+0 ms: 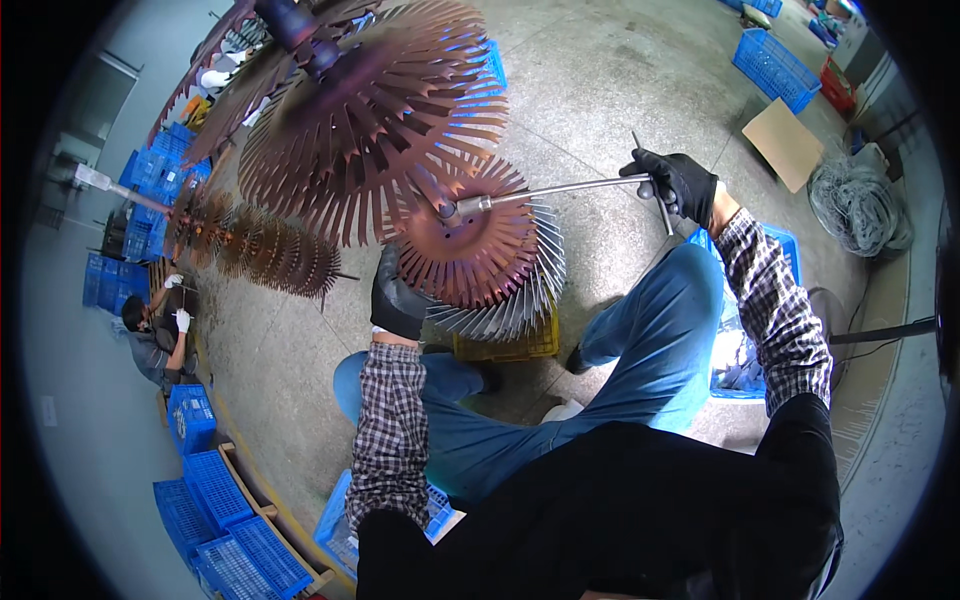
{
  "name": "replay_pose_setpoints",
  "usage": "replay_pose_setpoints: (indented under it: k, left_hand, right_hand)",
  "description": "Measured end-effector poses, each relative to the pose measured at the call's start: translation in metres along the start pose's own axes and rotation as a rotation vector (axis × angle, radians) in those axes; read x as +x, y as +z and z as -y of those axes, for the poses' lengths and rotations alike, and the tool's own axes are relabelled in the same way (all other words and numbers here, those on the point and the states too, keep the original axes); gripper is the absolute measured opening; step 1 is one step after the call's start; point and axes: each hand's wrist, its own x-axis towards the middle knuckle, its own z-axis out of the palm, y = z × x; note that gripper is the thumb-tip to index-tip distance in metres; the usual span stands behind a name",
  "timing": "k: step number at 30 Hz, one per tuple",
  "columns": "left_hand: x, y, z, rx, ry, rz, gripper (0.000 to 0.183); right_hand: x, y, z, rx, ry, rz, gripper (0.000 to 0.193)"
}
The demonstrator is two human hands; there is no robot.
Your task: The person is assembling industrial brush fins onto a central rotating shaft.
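My right hand (682, 188), in a black glove, is closed around the crossbar of a T-handle socket wrench (570, 190). The wrench's long shaft reaches left to the hub of a rust-brown disc (470, 262) ringed with metal blades. Behind that disc shows another ring of brighter silver blades (520, 312). My left hand (400, 300), also black-gloved, is against the disc's lower left edge; its fingers are hidden among or behind the blades. Just above, a larger stack of bladed discs (380, 120) is mounted on a dark shaft (290, 25).
A yellow crate (510, 345) is below the discs. Blue crates (775, 68) stand at the far right, by my right leg and along the left wall. Another bladed shaft (260, 245) is at left, near a seated person (160, 335) in white gloves. Wire coils (858, 205) lie right.
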Motion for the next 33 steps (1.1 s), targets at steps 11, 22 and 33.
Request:
replay_pose_setpoints:
  k: [11,22,33]
  left_hand:
    - [0.018,-0.021,0.023,-0.32,-0.033,0.046,0.039]
    - [0.011,0.005,0.012,-0.384,-0.044,-0.026,0.036]
    - [0.01,0.007,-0.008,-0.586,-0.289,0.024,0.038]
  right_hand:
    - [0.02,-0.001,-0.035,-0.377,-0.836,-0.138,0.04]
    - [-0.02,0.019,0.023,-0.288,-0.269,-0.27,0.054]
    - [0.033,-0.037,-0.078,0.73,-0.367,0.579,0.06]
